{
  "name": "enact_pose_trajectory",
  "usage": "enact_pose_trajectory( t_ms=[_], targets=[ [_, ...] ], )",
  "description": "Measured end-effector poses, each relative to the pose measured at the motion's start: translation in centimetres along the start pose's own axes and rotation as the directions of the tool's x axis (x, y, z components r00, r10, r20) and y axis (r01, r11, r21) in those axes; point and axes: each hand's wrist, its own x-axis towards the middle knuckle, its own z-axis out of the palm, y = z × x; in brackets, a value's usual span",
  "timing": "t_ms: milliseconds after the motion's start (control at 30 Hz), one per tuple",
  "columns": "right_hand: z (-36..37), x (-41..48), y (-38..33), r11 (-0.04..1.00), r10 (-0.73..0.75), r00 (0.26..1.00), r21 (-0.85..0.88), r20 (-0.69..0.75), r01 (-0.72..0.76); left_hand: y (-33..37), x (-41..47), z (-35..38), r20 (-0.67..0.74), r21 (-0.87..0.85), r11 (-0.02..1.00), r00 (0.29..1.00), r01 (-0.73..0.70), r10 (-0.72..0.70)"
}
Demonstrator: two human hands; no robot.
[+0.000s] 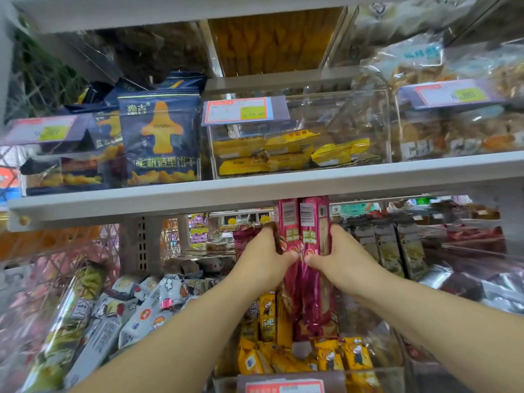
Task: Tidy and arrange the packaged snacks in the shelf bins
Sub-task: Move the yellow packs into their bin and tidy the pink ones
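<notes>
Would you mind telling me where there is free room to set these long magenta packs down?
The clear bin on the upper shelf has room above its yellow packets. Below, a small bare patch shows among the yellow cartoon packs, at the foot of the magenta packs. The white packets to the left are piled tight.

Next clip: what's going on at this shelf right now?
A person holds a bunch of long magenta snack packets upright between both hands. The left hand and right hand grip its sides, with the thumbs meeting in front. The bunch stands over a clear bin of yellow packets on the lower shelf, its top reaching the shelf board above. Whether its lower end rests in the bin is unclear.
</notes>
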Motion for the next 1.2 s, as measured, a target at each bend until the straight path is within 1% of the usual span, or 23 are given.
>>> enact_pose_trajectory(
  t_ms=[100,200,267,367,400,433,500,567,667,733,833,967,1033,1100,1200],
  targets=[
    [0.0,1.0,0.5,0.992,0.043,0.999,-0.118,-0.022,-0.045,0.1,1.1,1.3,0.052,-0.004,0.996,0.995,0.089,-0.088],
    [0.0,2.3,1.0,0.964,0.103,0.995,-0.246,0.012,-0.097,-0.4,2.3,2.7,0.129,0.117,0.981,0.977,0.153,-0.168],
    [-0.1,2.8,1.0,0.935,0.119,0.993,-0.337,-0.001,-0.112,-1.2,2.9,3.4,0.141,0.172,0.968,0.967,0.185,-0.21],
    [-0.2,2.6,1.2,0.845,0.063,0.993,-0.524,-0.098,-0.105,-2.0,3.6,4.0,0.115,0.184,0.96,0.966,0.209,-0.232],
    [-0.2,2.3,1.1,0.833,0.031,0.993,-0.545,-0.116,-0.09,-2.1,3.7,4.1,0.116,0.179,0.963,0.968,0.2,-0.223],
    [-0.2,2.1,1.0,0.839,0.006,0.993,-0.54,-0.115,-0.068,-2.3,3.9,4.2,0.123,0.176,0.966,0.969,0.191,-0.214],
    [-0.1,1.5,0.8,0.839,-0.045,0.997,-0.544,-0.068,0.0,-2.3,4.0,4.0,0.139,0.213,0.964,0.972,0.159,-0.191],
    [-0.1,1.3,0.7,0.789,-0.083,0.996,-0.612,-0.012,0.058,-2.5,4.0,3.5,0.147,0.309,0.942,0.972,0.132,-0.185],
    [-0.2,1.3,0.6,0.728,-0.084,0.996,-0.681,0.023,0.078,-2.8,3.9,3.0,0.213,0.449,0.885,0.948,0.121,-0.237],
    [-0.5,1.4,0.7,0.705,-0.074,0.997,-0.705,0.033,0.076,-3.1,3.6,3.2,0.293,0.521,0.846,0.908,0.11,-0.298],
    [-0.7,1.5,0.8,0.717,-0.035,0.998,-0.695,0.048,0.059,-3.2,3.2,3.6,0.383,0.582,0.811,0.858,0.063,-0.342],
    [-0.7,1.6,1.1,0.756,-0.004,0.998,-0.654,0.062,0.044,-3.4,2.5,3.6,0.438,0.631,0.775,0.816,0.018,-0.376],
    [-0.7,1.7,1.3,0.77,-0.005,0.998,-0.637,0.059,0.041,-3.3,2.2,3.6,0.424,0.641,0.767,0.835,-0.003,-0.352],
    [-0.7,1.8,1.4,0.78,-0.003,0.998,-0.625,0.056,0.037,-3.1,2.1,3.6,0.39,0.647,0.762,0.87,-0.025,-0.302],
    [-0.6,1.8,1.5,0.783,-0.008,0.999,-0.621,0.048,0.036,-2.3,1.8,2.6,0.342,0.608,0.792,0.917,-0.048,-0.207]
  ],
)
